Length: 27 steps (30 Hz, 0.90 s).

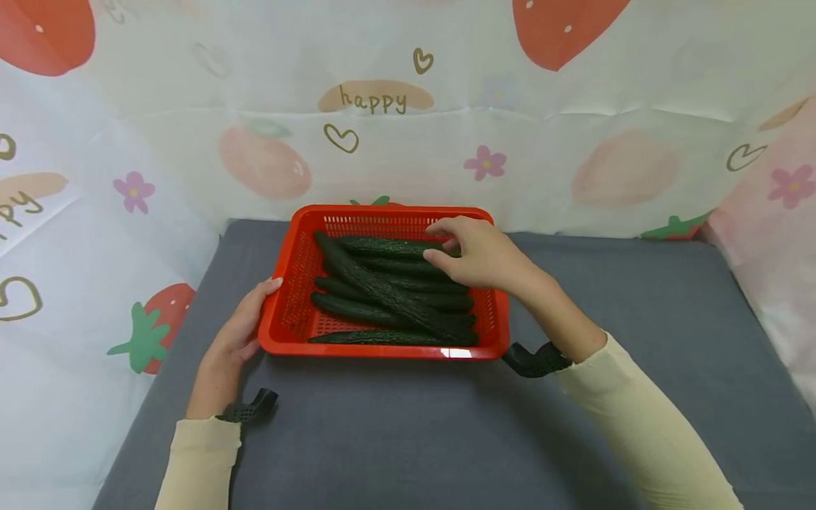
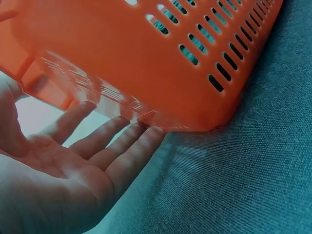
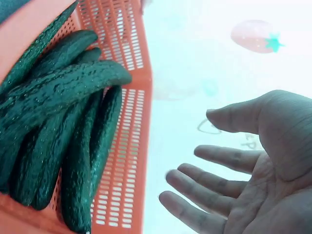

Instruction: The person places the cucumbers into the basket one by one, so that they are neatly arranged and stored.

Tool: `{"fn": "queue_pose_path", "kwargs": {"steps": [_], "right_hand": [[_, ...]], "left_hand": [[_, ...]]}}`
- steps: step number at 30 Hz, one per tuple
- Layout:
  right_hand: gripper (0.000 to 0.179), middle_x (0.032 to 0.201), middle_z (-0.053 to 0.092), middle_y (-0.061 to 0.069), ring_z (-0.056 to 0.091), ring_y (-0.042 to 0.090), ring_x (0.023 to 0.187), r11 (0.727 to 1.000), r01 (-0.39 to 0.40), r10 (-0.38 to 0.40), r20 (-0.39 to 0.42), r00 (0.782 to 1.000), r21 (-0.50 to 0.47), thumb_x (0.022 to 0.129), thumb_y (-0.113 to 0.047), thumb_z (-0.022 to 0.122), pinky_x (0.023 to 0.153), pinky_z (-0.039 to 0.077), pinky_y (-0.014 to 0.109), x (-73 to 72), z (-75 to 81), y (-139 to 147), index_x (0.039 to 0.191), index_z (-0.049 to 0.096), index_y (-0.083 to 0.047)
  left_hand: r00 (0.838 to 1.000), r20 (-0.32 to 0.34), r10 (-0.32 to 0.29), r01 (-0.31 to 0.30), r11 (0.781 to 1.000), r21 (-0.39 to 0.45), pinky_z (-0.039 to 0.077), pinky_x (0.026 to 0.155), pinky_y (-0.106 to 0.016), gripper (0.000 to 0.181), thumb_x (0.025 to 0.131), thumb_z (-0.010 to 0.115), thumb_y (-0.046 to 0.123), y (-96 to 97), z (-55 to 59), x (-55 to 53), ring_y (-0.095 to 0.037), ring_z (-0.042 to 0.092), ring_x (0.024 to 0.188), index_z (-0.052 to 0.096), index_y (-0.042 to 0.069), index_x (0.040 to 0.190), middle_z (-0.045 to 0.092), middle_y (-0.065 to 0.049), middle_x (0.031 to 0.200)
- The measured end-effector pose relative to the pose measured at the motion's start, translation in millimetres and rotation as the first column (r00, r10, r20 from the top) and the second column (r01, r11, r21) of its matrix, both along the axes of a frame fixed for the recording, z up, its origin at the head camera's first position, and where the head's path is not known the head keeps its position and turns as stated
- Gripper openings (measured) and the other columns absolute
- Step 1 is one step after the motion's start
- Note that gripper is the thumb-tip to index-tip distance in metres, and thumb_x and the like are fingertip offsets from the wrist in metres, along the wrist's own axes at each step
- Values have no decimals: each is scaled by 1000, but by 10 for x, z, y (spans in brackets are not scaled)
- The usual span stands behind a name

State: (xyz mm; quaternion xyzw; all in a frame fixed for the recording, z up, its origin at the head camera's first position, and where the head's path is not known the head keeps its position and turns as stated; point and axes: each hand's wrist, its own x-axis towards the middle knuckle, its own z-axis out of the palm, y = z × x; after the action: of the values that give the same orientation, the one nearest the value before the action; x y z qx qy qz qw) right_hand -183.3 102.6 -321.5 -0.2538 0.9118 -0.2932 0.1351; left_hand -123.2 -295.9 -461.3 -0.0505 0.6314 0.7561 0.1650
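Note:
A red plastic basket [image 1: 382, 350] with slotted walls holds several dark green, bumpy cucumbers [image 1: 366, 276]. One cucumber lies slantwise across the others. My left hand [image 1: 239, 326] holds the basket at its left side, thumb on the rim. In the left wrist view, the fingertips [image 2: 155, 130] of that hand rest against the outer wall below the rim. Over the basket's back right part hovers my right hand [image 1: 478, 255], its fingers loosely bent and nothing held. The right wrist view shows that hand's palm and spread fingers [image 3: 202, 192] beside the cucumbers.
The basket stands on a grey cloth-covered table [image 1: 382, 432], near its back edge. Behind and at both sides hangs a white curtain [image 1: 395, 156] printed with strawberries, flowers and hearts. Each wrist bears a black strap mount [image 1: 535, 360].

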Motion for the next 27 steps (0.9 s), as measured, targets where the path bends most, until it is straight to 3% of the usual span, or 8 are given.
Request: {"fn": "queue_pose_path", "kwargs": {"steps": [6,10,17,23,27], "right_hand": [[51,153,58,16,58,38,136,998,6,-7,-28,1000,-59,105,-27,65,115,47,59,56,-84,187,149,56,-5],[47,151,59,16,55,39,141,995,59,-61,-30,998,-79,105,-26,65,115,46,60,73,-160,293,147,58,-6],[44,149,61,17,61,39,132,978,147,-150,-9,989,-145,105,-27,64,104,55,58,99,-291,505,144,61,-8],[44,150,58,17,57,39,138,961,207,-210,6,978,-182,106,-26,63,109,54,59,168,-417,704,145,59,-4],[44,148,59,20,57,40,138,950,237,-241,5,971,-206,107,-25,63,109,53,58,217,-504,791,145,59,-4]], "left_hand": [[1000,4,5,-5,999,-45,59,87,-20,36,113,44,44,4,-35,-12,-3,66,100,45,25,143,66,11,116],[999,22,29,-28,998,-61,59,88,-20,35,112,45,46,-2,-48,12,-4,64,102,45,26,141,64,12,117],[997,-62,46,-55,988,-145,61,87,-21,54,111,51,44,-60,19,10,-4,68,103,40,20,158,66,12,123],[993,-120,5,-43,948,-316,61,88,-20,69,110,53,44,-124,130,18,0,67,109,27,16,168,58,11,137],[979,-199,-40,-53,894,-445,58,90,-16,65,112,49,44,-218,201,66,5,62,117,30,17,167,55,15,143]]}}
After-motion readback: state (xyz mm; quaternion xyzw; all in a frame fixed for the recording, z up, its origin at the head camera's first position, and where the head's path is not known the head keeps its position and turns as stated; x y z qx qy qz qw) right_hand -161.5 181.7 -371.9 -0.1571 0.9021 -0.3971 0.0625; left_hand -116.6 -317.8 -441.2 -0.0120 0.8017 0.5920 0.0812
